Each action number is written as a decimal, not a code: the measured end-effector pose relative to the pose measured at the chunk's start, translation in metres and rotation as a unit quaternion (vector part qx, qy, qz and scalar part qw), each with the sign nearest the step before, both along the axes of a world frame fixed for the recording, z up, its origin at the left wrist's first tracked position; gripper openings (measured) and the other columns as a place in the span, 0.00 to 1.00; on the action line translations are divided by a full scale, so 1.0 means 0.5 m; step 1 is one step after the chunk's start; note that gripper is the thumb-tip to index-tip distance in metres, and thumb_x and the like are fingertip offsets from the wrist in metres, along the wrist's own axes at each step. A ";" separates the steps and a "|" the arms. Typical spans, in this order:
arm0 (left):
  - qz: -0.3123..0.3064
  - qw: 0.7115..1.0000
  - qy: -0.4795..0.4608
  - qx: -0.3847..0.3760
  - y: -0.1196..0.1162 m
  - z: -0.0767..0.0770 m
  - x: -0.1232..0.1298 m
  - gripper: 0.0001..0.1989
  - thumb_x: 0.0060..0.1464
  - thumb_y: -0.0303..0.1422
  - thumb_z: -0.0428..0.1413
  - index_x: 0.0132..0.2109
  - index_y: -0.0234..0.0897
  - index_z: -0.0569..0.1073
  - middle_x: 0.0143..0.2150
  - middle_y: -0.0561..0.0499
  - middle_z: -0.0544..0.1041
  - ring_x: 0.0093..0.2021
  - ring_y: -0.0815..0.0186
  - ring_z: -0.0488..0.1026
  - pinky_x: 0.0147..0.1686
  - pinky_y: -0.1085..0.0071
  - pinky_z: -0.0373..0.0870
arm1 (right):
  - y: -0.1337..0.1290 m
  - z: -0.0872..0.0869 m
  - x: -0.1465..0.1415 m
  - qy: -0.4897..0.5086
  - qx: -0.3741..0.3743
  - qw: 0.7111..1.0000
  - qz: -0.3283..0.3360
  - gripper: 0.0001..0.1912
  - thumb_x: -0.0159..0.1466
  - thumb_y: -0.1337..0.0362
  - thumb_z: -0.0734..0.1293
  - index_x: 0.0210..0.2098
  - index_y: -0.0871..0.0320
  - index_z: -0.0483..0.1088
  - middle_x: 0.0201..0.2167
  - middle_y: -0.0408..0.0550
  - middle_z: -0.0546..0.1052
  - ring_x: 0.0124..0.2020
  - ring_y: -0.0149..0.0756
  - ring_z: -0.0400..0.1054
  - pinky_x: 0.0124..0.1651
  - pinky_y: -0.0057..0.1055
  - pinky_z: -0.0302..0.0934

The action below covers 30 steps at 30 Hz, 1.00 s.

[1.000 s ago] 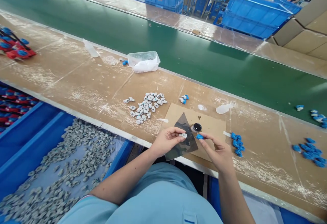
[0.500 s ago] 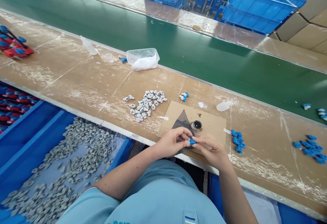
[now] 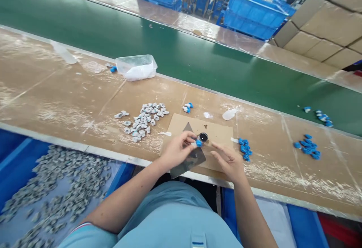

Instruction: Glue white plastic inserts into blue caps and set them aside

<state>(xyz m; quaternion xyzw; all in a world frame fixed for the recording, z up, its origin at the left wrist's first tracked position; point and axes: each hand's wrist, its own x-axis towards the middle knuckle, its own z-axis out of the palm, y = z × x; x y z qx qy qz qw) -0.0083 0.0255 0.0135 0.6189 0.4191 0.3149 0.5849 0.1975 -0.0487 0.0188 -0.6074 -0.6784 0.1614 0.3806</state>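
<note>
My left hand (image 3: 181, 148) pinches a small blue and white plastic part (image 3: 198, 143) over a dark triangular sheet (image 3: 189, 163). To the right of it, my right hand (image 3: 228, 160) is open, its fingers apart and holding nothing. Just beyond the held part stands a small round pot of black liquid (image 3: 203, 137) on a flat cardboard piece (image 3: 220, 133). A heap of grey-white parts (image 3: 144, 120) lies left of the cardboard, with a small white stick (image 3: 164, 133) between them. Close by my right hand is a cluster of blue parts (image 3: 244, 149).
A clear plastic tub (image 3: 136, 68) and a white bottle (image 3: 64, 53) stand along the green conveyor belt (image 3: 181, 57). Another small bottle (image 3: 229, 114) lies behind the cardboard. More blue parts (image 3: 309, 147) sit at right. A blue bin (image 3: 117, 178) of grey parts is at lower left.
My right hand has let go of the blue and white part and moved away to the right. My left hand still holds the part. The camera view has shifted to the right.
</note>
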 end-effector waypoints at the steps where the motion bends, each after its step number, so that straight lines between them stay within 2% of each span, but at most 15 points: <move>1: 0.029 0.999 0.031 0.026 0.023 0.002 -0.004 0.11 0.49 0.30 0.56 0.43 0.37 0.70 0.34 0.50 0.77 0.33 0.67 0.75 0.36 0.70 0.71 | 0.001 0.000 0.026 -0.037 0.019 0.997 -0.058 0.11 0.63 0.59 0.64 0.43 0.50 0.76 0.37 0.48 0.80 0.40 0.41 0.72 0.45 0.40 0.65; 3: 0.083 0.989 0.096 0.077 0.074 0.005 -0.010 0.10 0.48 0.29 0.56 0.40 0.37 0.71 0.33 0.51 0.77 0.33 0.66 0.75 0.36 0.69 0.72 | 0.002 -0.005 0.084 -0.115 0.054 0.976 -0.179 0.11 0.63 0.58 0.63 0.37 0.52 0.77 0.35 0.50 0.80 0.38 0.42 0.71 0.45 0.43 0.63; 5: 0.122 0.975 0.155 0.107 0.126 0.005 -0.011 0.09 0.47 0.28 0.57 0.38 0.37 0.71 0.31 0.52 0.77 0.32 0.65 0.75 0.37 0.68 0.72 | 0.005 -0.016 0.138 -0.178 0.050 0.950 -0.252 0.12 0.60 0.56 0.63 0.33 0.53 0.77 0.32 0.51 0.80 0.35 0.44 0.69 0.44 0.45 0.60; 7: 0.142 0.962 0.199 0.120 0.170 0.004 -0.007 0.08 0.47 0.28 0.57 0.37 0.36 0.71 0.32 0.50 0.78 0.34 0.64 0.76 0.39 0.66 0.72 | 0.009 -0.029 0.175 -0.215 0.034 0.938 -0.268 0.12 0.57 0.54 0.64 0.30 0.53 0.77 0.30 0.51 0.79 0.34 0.45 0.67 0.42 0.45 0.58; 11: 0.145 0.952 0.228 0.145 0.208 0.007 -0.005 0.11 0.50 0.25 0.56 0.42 0.35 0.72 0.42 0.44 0.79 0.45 0.58 0.76 0.48 0.61 0.69 | 0.016 -0.050 0.197 -0.256 0.014 0.942 -0.218 0.12 0.57 0.56 0.62 0.32 0.50 0.77 0.30 0.50 0.79 0.34 0.46 0.65 0.41 0.45 0.56; 14: 0.153 0.937 0.256 0.183 0.189 0.011 -0.025 0.14 0.50 0.23 0.55 0.46 0.34 0.72 0.47 0.42 0.77 0.50 0.56 0.73 0.52 0.58 0.66 | 0.017 -0.058 0.204 -0.292 0.020 0.938 -0.187 0.14 0.59 0.59 0.60 0.35 0.50 0.77 0.30 0.51 0.78 0.32 0.46 0.66 0.39 0.45 0.55; 18: 0.152 0.916 0.286 0.238 0.128 0.003 -0.080 0.14 0.50 0.22 0.54 0.45 0.35 0.72 0.46 0.44 0.78 0.49 0.56 0.72 0.51 0.58 0.66 | 0.028 -0.079 0.238 -0.331 0.051 0.930 -0.154 0.17 0.59 0.54 0.58 0.31 0.51 0.78 0.23 0.53 0.74 0.25 0.45 0.64 0.31 0.42 0.54; 23: 0.235 0.874 0.344 0.250 0.063 -0.010 -0.170 0.10 0.52 0.23 0.54 0.42 0.36 0.73 0.42 0.45 0.77 0.46 0.57 0.71 0.49 0.57 0.65 | 0.056 -0.102 0.276 -0.272 0.040 0.957 -0.092 0.25 0.60 0.44 0.55 0.28 0.51 0.76 0.25 0.55 0.75 0.26 0.49 0.67 0.28 0.43 0.57; 26: 0.234 0.862 0.378 0.242 0.051 -0.005 -0.204 0.08 0.53 0.27 0.56 0.42 0.35 0.74 0.41 0.45 0.78 0.45 0.56 0.70 0.49 0.57 0.64 | 0.065 -0.088 0.274 -0.245 0.020 0.966 -0.079 0.26 0.59 0.41 0.55 0.25 0.50 0.75 0.25 0.57 0.75 0.25 0.49 0.68 0.28 0.44 0.58; 30: 0.175 0.860 0.401 0.264 0.061 0.002 -0.199 0.10 0.54 0.26 0.54 0.44 0.36 0.74 0.45 0.45 0.77 0.44 0.57 0.69 0.48 0.59 0.63 | 0.059 -0.045 0.235 -0.210 0.016 0.970 -0.119 0.26 0.58 0.40 0.57 0.25 0.52 0.75 0.23 0.55 0.72 0.26 0.48 0.67 0.24 0.40 0.57</move>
